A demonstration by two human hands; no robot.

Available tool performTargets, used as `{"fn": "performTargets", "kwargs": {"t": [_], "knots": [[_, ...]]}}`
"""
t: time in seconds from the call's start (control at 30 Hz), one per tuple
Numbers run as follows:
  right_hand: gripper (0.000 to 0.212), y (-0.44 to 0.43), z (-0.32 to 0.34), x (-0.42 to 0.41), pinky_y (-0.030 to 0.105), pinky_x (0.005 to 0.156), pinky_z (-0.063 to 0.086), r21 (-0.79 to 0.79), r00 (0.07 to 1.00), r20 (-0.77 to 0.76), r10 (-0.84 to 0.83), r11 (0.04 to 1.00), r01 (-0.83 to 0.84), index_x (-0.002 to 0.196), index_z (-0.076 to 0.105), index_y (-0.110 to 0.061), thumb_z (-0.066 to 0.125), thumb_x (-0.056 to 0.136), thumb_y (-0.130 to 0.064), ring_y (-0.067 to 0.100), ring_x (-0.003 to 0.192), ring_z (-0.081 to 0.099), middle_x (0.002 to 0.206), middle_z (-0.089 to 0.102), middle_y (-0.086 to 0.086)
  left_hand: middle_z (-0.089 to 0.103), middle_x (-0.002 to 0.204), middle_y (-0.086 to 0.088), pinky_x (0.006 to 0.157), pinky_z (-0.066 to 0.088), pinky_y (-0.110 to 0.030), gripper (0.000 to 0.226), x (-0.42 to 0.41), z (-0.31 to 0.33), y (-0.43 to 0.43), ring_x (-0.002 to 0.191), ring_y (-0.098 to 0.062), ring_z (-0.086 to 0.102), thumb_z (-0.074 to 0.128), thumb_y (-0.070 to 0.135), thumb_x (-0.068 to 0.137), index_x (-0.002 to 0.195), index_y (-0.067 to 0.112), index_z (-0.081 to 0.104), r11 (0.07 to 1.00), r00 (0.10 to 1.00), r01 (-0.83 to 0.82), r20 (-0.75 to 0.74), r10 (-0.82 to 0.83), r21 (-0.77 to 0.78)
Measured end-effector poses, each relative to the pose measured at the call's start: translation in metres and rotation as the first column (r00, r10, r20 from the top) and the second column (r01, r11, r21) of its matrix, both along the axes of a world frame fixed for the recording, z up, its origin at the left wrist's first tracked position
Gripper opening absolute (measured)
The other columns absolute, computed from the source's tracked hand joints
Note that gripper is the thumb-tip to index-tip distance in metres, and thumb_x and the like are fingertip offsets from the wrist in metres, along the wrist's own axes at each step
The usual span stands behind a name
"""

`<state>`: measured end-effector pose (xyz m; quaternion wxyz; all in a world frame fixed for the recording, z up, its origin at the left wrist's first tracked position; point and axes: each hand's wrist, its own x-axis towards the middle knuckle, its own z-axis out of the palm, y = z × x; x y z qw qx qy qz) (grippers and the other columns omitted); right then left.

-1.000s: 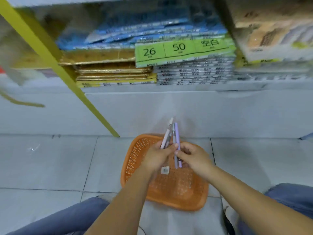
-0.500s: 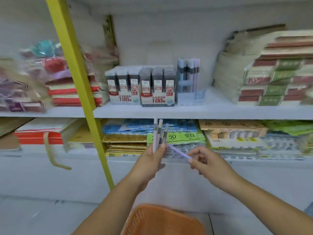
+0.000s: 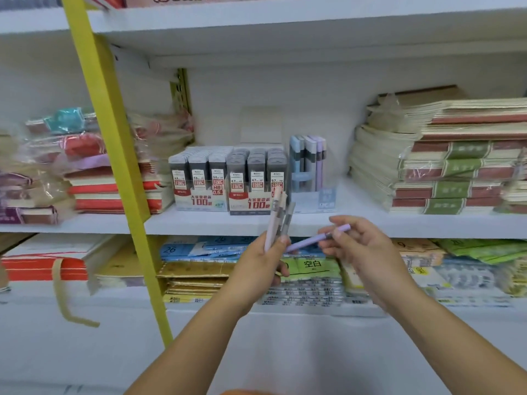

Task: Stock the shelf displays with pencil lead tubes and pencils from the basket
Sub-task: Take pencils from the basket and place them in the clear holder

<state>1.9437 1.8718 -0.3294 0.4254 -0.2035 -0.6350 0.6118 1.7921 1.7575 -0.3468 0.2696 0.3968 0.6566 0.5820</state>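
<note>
Head view: left grip (image 3: 262,266) clasps upright pencils (image 3: 278,218); right grip (image 3: 359,246) pinches near-horizontal lilac pencil (image 3: 308,241).

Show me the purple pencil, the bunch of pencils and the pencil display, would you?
purple pencil (image 3: 305,242): head view, mid-barrel.
bunch of pencils (image 3: 272,220): head view, pale pink barrel.
pencil display (image 3: 326,198): head view, front label.

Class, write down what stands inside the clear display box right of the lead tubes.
Upright pencils, blue, grey and purple, stand in the clear display box. Its front label covers their lower ends.
</note>
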Motion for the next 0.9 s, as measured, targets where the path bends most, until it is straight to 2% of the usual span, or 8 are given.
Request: {"fn": "performTargets", "kwargs": {"t": [0.07, 0.17, 0.23, 0.3, 0.4, 0.5, 0.63, 0.9], "knots": [[0.017, 0.009, 0.025, 0.001, 0.02, 0.067, 0.057, 0.229, 0.985, -0.023, -0.169, 0.959, 0.169, 0.107, 0.055, -0.024, 0.058, 0.094, -0.013, 0.014, 0.08, 0.072, 0.091, 0.075, 0.002, 0.07, 0.089, 0.004, 0.049, 0.046, -0.014, 0.023, -0.002, 0.009, 0.004, 0.054, 0.001, 0.062, 0.046, 0.041, 0.104, 0.108, 0.027, 0.063, 0.999, 0.999, 0.009, 0.051, -0.012, 0.044], [0.025, 0.027, 0.076, 0.007, 0.024, 0.067, 0.057, 0.488, 0.937, -0.263, -0.229, 0.806, 0.334, 0.099, 0.044, -0.034, 0.06, 0.094, -0.015, 0.016, 0.085, 0.071, 0.092, 0.07, 0.008, 0.077, 0.093, 0.002, 0.062, 0.056, -0.023, 0.021, -0.006, 0.02, 0.011, 0.064, -0.007, 0.067, 0.045, 0.039, 0.104, 0.111, 0.025, 0.061, 0.989, 0.992, 0.037, 0.115, -0.054, 0.146], [0.03, 0.038, 0.1, 0.003, 0.03, 0.068, 0.059, 0.622, 0.924, -0.273, -0.267, 0.684, 0.381, 0.096, 0.041, -0.041, 0.06, 0.094, -0.017, 0.015, 0.089, 0.07, 0.096, 0.067, 0.008, 0.077, 0.084, 0.001, 0.064, 0.058, -0.025, 0.021, -0.006, 0.024, 0.017, 0.064, -0.01, 0.066, 0.045, 0.037, 0.105, 0.112, 0.024, 0.06, 0.982, 0.99, 0.052, 0.122, -0.075, 0.179], [0.032, 0.051, 0.111, -0.008, 0.033, 0.069, 0.06, 0.692, 0.919, -0.209, -0.333, 0.614, 0.38, 0.095, 0.041, -0.04, 0.06, 0.094, -0.015, 0.014, 0.089, 0.069, 0.096, 0.064, 0.006, 0.073, 0.074, 0.004, 0.062, 0.057, -0.022, 0.021, -0.006, 0.024, 0.023, 0.06, -0.01, 0.064, 0.046, 0.038, 0.104, 0.111, 0.025, 0.061, 0.981, 0.99, 0.058, 0.118, -0.08, 0.185], [0.021, 0.067, 0.112, -0.026, 0.039, 0.076, 0.058, 0.756, 0.916, -0.03, -0.4, 0.59, 0.283, 0.099, 0.045, -0.028, 0.061, 0.094, -0.015, 0.017, 0.089, 0.067, 0.095, 0.065, 0.003, 0.065, 0.065, 0.01, 0.06, 0.054, -0.018, 0.02, -0.008, 0.023, 0.03, 0.056, -0.006, 0.06, 0.045, 0.042, 0.104, 0.109, 0.033, 0.062, 0.984, 0.996, 0.042, 0.072, -0.055, 0.173], [0.02, 0.074, 0.109, -0.037, 0.04, 0.08, 0.056, 0.772, 0.903, 0.088, -0.421, 0.602, 0.205, 0.099, 0.046, -0.029, 0.062, 0.094, -0.018, 0.021, 0.089, 0.066, 0.097, 0.067, 0.004, 0.06, 0.063, 0.011, 0.058, 0.051, -0.019, 0.02, -0.012, 0.021, 0.034, 0.052, -0.005, 0.052, 0.045, 0.042, 0.104, 0.108, 0.034, 0.062, 0.981, 0.995, 0.038, 0.086, -0.055, 0.188], [0.029, 0.073, 0.115, -0.041, 0.038, 0.075, 0.058, 0.771, 0.911, 0.1, -0.4, 0.61, 0.183, 0.087, 0.046, -0.04, 0.065, 0.091, -0.019, 0.015, 0.081, 0.066, 0.087, 0.066, -0.003, 0.058, 0.063, 0.01, 0.053, 0.044, -0.021, 0.021, -0.016, 0.021, 0.036, 0.05, -0.005, 0.047, 0.045, 0.042, 0.104, 0.108, 0.032, 0.063, 0.98, 0.993, 0.027, 0.106, -0.048, 0.198], [0.03, 0.069, 0.12, -0.045, 0.041, 0.074, 0.057, 0.795, 0.914, 0.111, -0.391, 0.586, 0.154, 0.082, 0.047, -0.04, 0.067, 0.09, -0.02, 0.008, 0.072, 0.065, 0.078, 0.066, -0.005, 0.059, 0.063, 0.011, 0.058, 0.043, -0.026, 0.021, -0.018, 0.018, 0.038, 0.051, -0.005, 0.046, 0.045, 0.042, 0.103, 0.11, 0.033, 0.063, 0.977, 0.993, 0.032, 0.104, -0.055, 0.211]]}}
